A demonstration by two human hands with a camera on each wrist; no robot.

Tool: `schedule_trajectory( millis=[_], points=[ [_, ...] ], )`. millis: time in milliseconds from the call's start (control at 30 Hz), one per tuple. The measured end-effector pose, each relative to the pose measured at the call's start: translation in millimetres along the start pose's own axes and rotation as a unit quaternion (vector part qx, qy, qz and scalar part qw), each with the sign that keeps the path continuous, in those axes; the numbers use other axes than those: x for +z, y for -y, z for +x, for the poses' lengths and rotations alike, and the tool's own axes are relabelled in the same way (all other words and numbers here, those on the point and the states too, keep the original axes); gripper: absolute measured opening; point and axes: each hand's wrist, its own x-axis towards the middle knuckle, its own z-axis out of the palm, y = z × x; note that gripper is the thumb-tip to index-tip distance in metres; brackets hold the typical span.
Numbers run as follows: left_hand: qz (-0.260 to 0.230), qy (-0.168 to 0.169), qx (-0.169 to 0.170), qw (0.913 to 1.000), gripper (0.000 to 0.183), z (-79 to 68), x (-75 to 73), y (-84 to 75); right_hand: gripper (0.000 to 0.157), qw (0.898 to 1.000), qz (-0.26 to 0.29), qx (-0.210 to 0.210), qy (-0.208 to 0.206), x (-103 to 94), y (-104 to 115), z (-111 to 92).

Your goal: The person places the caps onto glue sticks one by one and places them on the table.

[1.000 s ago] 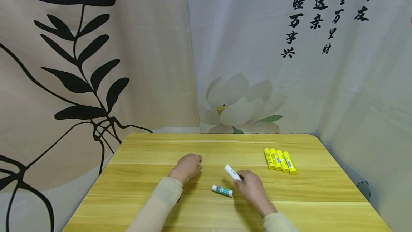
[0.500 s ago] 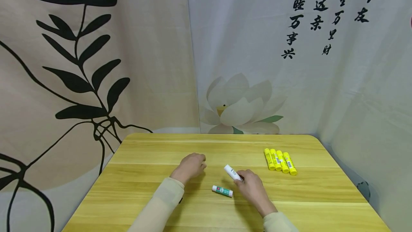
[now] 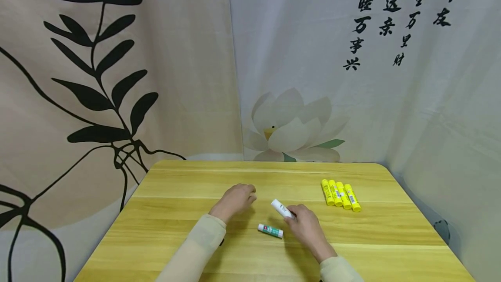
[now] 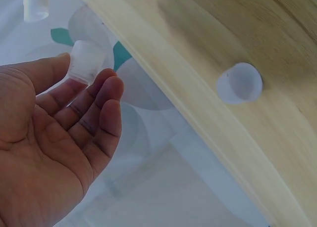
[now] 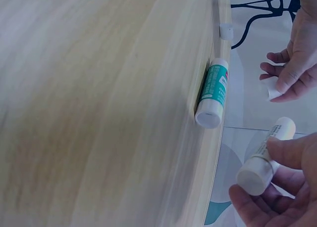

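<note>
My left hand [image 3: 235,200] pinches a small translucent white cap [image 4: 87,62] between thumb and fingers, above the table. In the head view the cap is hidden behind the hand. My right hand [image 3: 306,226] grips a white glue stick [image 3: 282,208] with small dark print, tilted up toward the left; its wrist view shows the thumb across the barrel [image 5: 267,155]. Between the two hands a green-and-white glue stick [image 3: 270,230] lies on its side on the table. Another white cap [image 4: 239,83] stands on the tabletop by my left hand, hidden in the head view.
Several yellow glue sticks [image 3: 341,196] lie side by side at the back right of the wooden table [image 3: 391,229]. Behind the table's far edge hangs a printed cloth [image 3: 188,77] with leaves, a lotus and black characters.
My left hand has shifted right, closer to the white glue stick. My right hand and the glue stick in it have barely moved, and the other glue sticks lie where they were.
</note>
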Motion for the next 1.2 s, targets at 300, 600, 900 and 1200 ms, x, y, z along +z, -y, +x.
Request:
schedule_trajectory(
  millis=[300,600,900,1200],
  points=[
    [-0.031,0.014,-0.011,0.9993,0.028,2.0,-4.3,-9.8,0.024,1.000,-0.002,-0.011,-0.006,0.3,2,0],
    [-0.076,0.013,0.003,0.9970,0.030,2.2,-6.8,-15.5,0.022,1.000,0.007,-0.024,-0.006,1.9,2,-1],
    [-0.120,0.020,0.024,0.9923,0.028,4.7,-7.0,-19.0,0.025,0.999,0.017,-0.032,-0.010,1.0,3,-3],
    [-0.149,0.035,0.027,0.9878,0.030,4.7,-6.8,-21.2,0.026,0.999,0.013,-0.028,-0.011,0.9,4,-3]
  ],
)
